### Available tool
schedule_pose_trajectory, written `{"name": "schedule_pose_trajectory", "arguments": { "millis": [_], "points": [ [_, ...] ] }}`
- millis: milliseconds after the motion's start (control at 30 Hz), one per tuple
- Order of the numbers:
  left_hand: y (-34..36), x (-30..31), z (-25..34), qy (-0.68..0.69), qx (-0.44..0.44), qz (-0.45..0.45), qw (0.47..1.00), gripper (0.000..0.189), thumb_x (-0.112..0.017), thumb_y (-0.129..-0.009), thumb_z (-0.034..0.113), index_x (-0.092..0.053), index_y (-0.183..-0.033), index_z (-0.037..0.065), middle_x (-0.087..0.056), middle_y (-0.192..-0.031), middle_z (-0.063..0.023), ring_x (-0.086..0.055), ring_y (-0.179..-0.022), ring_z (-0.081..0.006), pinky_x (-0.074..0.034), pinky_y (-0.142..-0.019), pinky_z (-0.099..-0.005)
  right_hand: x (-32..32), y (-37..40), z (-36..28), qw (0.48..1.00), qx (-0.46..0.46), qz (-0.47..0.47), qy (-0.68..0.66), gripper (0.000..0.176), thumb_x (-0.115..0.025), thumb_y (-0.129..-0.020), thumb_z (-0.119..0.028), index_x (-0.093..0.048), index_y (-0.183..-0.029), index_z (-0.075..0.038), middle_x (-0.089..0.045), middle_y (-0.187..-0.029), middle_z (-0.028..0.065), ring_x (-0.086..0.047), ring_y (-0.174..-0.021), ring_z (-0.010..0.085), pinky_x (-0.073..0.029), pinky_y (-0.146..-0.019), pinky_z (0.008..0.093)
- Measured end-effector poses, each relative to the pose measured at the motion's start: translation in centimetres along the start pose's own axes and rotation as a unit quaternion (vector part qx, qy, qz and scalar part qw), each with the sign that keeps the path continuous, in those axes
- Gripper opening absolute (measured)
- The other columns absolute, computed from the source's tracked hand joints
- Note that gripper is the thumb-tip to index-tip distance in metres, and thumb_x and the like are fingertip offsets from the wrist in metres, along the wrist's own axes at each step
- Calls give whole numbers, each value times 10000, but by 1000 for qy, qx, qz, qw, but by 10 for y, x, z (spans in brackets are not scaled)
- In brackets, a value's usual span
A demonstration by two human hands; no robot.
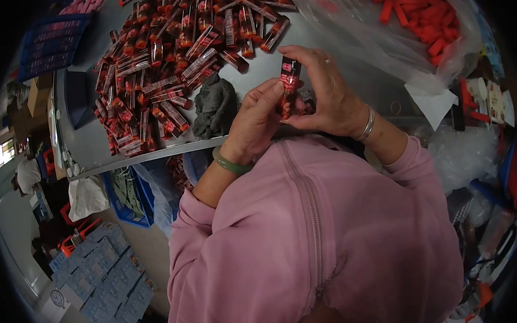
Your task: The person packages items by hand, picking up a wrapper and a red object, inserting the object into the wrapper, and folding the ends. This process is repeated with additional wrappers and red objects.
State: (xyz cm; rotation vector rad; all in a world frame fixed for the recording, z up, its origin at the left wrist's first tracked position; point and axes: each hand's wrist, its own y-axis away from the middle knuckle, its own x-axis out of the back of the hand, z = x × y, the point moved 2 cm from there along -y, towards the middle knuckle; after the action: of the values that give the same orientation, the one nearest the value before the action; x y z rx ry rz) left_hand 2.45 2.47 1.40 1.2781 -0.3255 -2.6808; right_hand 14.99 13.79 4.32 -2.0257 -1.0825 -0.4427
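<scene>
Between my hands a small printed tube (289, 73), black and dark red with pink marks, stands nearly upright above the table's near edge. My left hand (254, 118) is closed, its thumb and fingers pinching the tube's lower left side. Around the right side curves my right hand (333, 92), index finger by the top end and thumb by the bottom end. Something small and shiny (308, 100) shows inside the right hand, partly hidden. A crumpled dark grey cloth (214, 107) lies left of my left hand. Beyond it is a big heap of similar tubes (168, 67).
A clear plastic bag (368, 38) at the back right holds many red pieces (422, 16). White paper (431, 105) hangs at the table's (254, 69) right edge. A blue basket (51, 46) stands at far left; another blue crate (127, 196) sits below the table.
</scene>
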Motion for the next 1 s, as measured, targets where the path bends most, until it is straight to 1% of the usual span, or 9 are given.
{"name": "schedule_pose_trajectory", "arguments": {
  "millis": [200,400,600,700,800,833,900,933,1000],
  "points": [
    [0,4,-1,2,-13,-6,1000,287,-560,-1007,229,-618,-1181,8,-674,-892,-96,-647,-814,-156,-527,-777,-285,-1,-1,2,1000,17,-3,6,969,-858,-607,-238,-360,-1406,-5,-491,-1353,160,-503,-1208,324,-340,-1068,425],
    [3,5,8,-14,-37,14,999,267,-576,-997,208,-627,-1172,14,-677,-906,-72,-637,-826,-136,-517,-788,-287,10,-3,6,996,-48,-21,-75,1058,-892,-598,-276,-314,-1445,-15,-453,-1382,164,-492,-1240,316,-379,-1059,411],
    [24,32,60,-139,-183,64,971,170,-578,-981,167,-626,-1093,49,-666,-911,-42,-610,-837,-104,-480,-740,-232,35,3,33,984,-170,22,-47,916,-846,-691,-144,-337,-1446,-34,-447,-1427,125,-514,-1229,259,-397,-1042,387],
    [60,63,125,-279,-306,189,890,154,-600,-972,148,-625,-1090,51,-663,-873,-8,-606,-758,-80,-484,-690,-221,48,13,52,974,-218,40,-54,760,-765,-785,-71,-373,-1434,-35,-480,-1404,104,-543,-1182,216,-409,-1003,359],
    [103,95,185,-396,-389,355,752,200,-664,-944,152,-628,-1098,30,-667,-876,-1,-600,-754,-53,-475,-663,-202,58,23,67,965,-248,51,-74,676,-725,-831,-53,-396,-1421,-32,-490,-1394,100,-559,-1144,189,-428,-966,339],
    [116,114,202,-443,-402,415,686,225,-678,-936,166,-624,-1098,20,-665,-883,-9,-596,-766,-53,-473,-668,-199,62,27,69,958,-271,61,-75,640,-710,-847,-50,-409,-1411,-30,-493,-1388,100,-566,-1124,177,-444,-943,333],
    [143,179,232,-467,-410,469,628,287,-725,-902,208,-625,-1068,-3,-655,-895,-35,-596,-788,-87,-484,-710,-224,61,30,75,954,-288,56,-63,615,-705,-856,-56,-421,-1402,-29,-497,-1379,100,-573,-1098,170,-458,-918,329],
    [156,201,246,-563,-403,517,503,329,-758,-871,243,-632,-1030,-17,-647,-903,-55,-586,-791,-119,-487,-735,-254,65,35,79,949,-307,49,-51,591,-700,-866,-63,-434,-1392,-28,-502,-1369,101,-579,-1073,162,-472,-892,325],
    [181,260,270,-576,-335,584,463,342,-769,-853,271,-645,-972,-24,-653,-872,-74,-576,-784,-135,-479,-723,-276,62,35,78,962,-254,82,-62,572,-711,-860,-86,-455,-1370,-39,-524,-1323,96,-587,-1026,162,-487,-838,319]
  ]
}}
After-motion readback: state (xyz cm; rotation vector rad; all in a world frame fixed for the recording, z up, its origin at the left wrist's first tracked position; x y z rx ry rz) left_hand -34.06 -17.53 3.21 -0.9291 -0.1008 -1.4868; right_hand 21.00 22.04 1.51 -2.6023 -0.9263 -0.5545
